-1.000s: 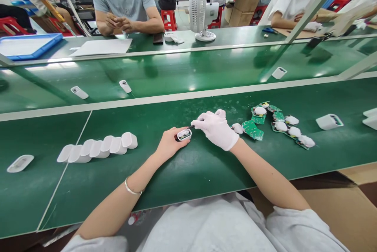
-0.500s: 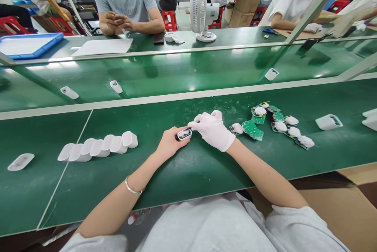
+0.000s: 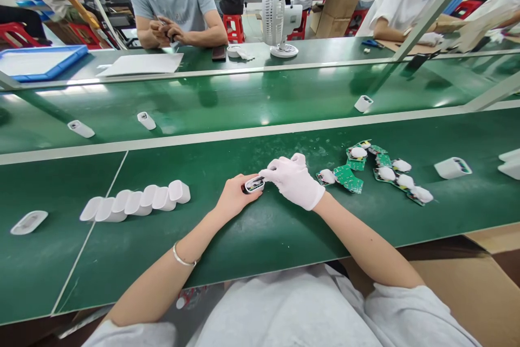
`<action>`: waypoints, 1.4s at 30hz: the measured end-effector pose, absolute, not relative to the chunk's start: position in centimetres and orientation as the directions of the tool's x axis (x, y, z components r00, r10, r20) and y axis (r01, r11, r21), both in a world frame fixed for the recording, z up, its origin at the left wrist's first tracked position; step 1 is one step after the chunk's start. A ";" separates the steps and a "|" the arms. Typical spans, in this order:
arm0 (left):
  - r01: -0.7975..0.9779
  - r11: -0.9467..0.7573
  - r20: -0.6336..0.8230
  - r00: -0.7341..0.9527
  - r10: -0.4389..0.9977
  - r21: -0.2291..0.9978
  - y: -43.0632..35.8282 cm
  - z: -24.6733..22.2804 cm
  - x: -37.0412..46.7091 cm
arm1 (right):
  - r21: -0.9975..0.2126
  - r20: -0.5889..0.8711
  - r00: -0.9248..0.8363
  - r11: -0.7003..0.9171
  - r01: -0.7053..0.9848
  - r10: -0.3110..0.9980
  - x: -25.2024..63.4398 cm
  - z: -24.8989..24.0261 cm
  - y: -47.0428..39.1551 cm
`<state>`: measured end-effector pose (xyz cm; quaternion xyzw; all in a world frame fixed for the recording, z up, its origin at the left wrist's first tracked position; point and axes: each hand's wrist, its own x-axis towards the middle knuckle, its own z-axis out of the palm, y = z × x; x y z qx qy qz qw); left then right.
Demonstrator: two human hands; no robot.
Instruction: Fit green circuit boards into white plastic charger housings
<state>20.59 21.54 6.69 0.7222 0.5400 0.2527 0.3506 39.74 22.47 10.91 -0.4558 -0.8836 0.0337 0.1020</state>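
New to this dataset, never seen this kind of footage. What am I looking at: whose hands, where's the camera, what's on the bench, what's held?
There is one view, from a camera worn on a person's head, looking forward and down. No robot: the two arms at the bottom are the wearer's own.

The bare left hand grips a small white casing with parts showing inside. The white-gloved right hand has its fingertips on that casing.

On the green bench lie a row of empty white shells to the left, green circuit boards to the right and another white casing beyond them. Similar casings sit on the shiny green belt behind. Other people sit across it, near a white fan.
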 end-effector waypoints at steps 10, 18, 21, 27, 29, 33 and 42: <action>0.613 -0.170 -0.011 0.280 0.960 0.772 21.6 6.6 20.6 | -0.175 0.124 -0.541 0.555 0.813 0.832 39.8 10.7 22.6; 0.533 -0.123 -0.033 0.274 0.961 0.837 21.3 6.8 20.8 | -0.154 0.088 -0.337 0.347 0.925 0.937 41.2 9.8 22.8; 0.441 -0.146 0.019 0.281 0.960 0.885 21.4 6.5 20.6 | -0.345 0.228 -0.469 0.521 0.781 0.853 40.0 8.8 22.1; 0.294 -0.186 0.128 0.207 0.970 0.937 21.5 6.0 20.5 | -0.891 0.176 -0.415 0.323 0.318 0.893 37.3 6.9 21.9; 0.209 -0.219 0.182 0.183 0.966 0.953 21.4 6.3 20.5 | -1.000 0.013 -0.287 0.019 0.019 0.958 37.5 7.1 22.1; 0.195 -0.260 0.227 0.177 0.958 0.946 21.3 6.9 20.5 | -0.706 -0.363 -0.304 -0.473 -0.527 0.881 38.6 8.2 22.7; 0.476 -0.263 0.215 0.153 0.965 0.839 21.7 7.2 20.4 | -0.527 -0.483 -0.413 -0.633 -0.567 0.772 38.5 9.3 22.7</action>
